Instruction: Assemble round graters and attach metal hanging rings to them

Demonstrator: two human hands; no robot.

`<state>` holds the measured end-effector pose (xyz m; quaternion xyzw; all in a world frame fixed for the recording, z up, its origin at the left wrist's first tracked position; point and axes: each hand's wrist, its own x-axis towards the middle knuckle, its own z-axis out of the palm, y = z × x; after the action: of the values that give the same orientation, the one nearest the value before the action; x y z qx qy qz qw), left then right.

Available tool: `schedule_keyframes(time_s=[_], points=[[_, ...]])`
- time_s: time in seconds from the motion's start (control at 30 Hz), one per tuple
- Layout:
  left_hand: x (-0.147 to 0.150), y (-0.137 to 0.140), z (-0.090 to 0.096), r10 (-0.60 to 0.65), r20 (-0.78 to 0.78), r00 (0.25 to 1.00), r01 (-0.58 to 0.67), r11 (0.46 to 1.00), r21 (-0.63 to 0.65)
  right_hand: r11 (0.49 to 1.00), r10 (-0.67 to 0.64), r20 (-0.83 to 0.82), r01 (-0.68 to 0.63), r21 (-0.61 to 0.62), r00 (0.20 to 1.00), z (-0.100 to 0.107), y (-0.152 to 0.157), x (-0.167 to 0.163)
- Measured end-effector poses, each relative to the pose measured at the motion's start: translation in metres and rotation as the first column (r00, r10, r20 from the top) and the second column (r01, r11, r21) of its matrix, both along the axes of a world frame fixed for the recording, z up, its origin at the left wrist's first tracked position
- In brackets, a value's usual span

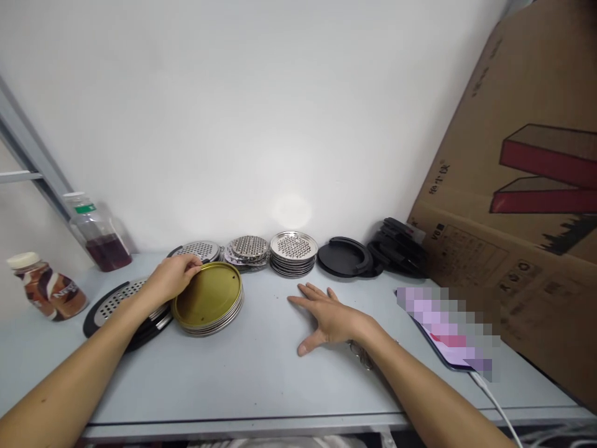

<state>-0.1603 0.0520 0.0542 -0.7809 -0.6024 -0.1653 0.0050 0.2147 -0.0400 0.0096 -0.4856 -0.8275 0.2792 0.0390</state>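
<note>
My left hand point(175, 277) is closed at the upper left rim of a round gold-coloured metal lid point(209, 295). The lid tops a stack of similar thin round pieces, and its rim hides some of my fingertips. Left of the stack, partly under my left forearm, lie round grater discs with black rims point(116, 305). My right hand point(326, 317) is held over the tabletop, its fingers spread and nothing in them. Small shiny metal pieces point(361, 356) show beside its wrist.
Along the wall stand stacked metal grater discs point(293, 249), loose grater discs point(249, 249), a black round holder point(345, 257) and more black parts point(398, 249). Two bottles point(49, 289) point(105, 239) stand left. A cabled phone point(443, 336) and a large cardboard box point(466, 186) are right.
</note>
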Motion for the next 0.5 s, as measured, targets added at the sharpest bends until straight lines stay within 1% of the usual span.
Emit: schedule_keyframes(time_s=[0.1, 0.2, 0.27, 0.33, 0.4, 0.43, 0.5], points=[[0.000, -0.001, 0.007, 0.012, 0.004, 1.000, -0.012, 1.000, -0.004, 0.999, 0.026, 0.037, -0.024, -0.035, 0.999, 0.003, 0.001, 0.001], [0.004, -0.003, 0.020, 0.020, -0.022, 1.000, -0.020, 0.999, 0.027, 0.998, 0.049, 0.067, -0.045, -0.051, 0.997, 0.005, 0.003, 0.002], [0.014, -0.004, 0.031, 0.013, -0.039, 0.999, -0.011, 0.998, 0.060, 0.997, 0.049, 0.071, -0.045, -0.057, 0.996, 0.005, 0.004, 0.005], [0.032, -0.009, 0.040, -0.019, -0.044, 0.999, 0.023, 0.996, 0.088, 0.997, 0.041, 0.065, -0.037, -0.063, 0.997, 0.004, 0.006, 0.010], [0.059, -0.017, 0.044, -0.096, -0.032, 0.995, 0.098, 0.990, 0.099, 0.998, 0.024, 0.062, -0.020, -0.059, 0.998, 0.003, 0.009, 0.016], [0.074, -0.023, 0.044, -0.140, -0.023, 0.990, 0.141, 0.985, 0.100, 0.998, 0.016, 0.062, -0.012, -0.053, 0.998, 0.002, 0.011, 0.019], [0.107, -0.035, 0.036, -0.249, 0.025, 0.968, 0.247, 0.967, 0.062, 0.999, 0.010, 0.057, -0.008, -0.033, 0.998, -0.001, 0.015, 0.026]])
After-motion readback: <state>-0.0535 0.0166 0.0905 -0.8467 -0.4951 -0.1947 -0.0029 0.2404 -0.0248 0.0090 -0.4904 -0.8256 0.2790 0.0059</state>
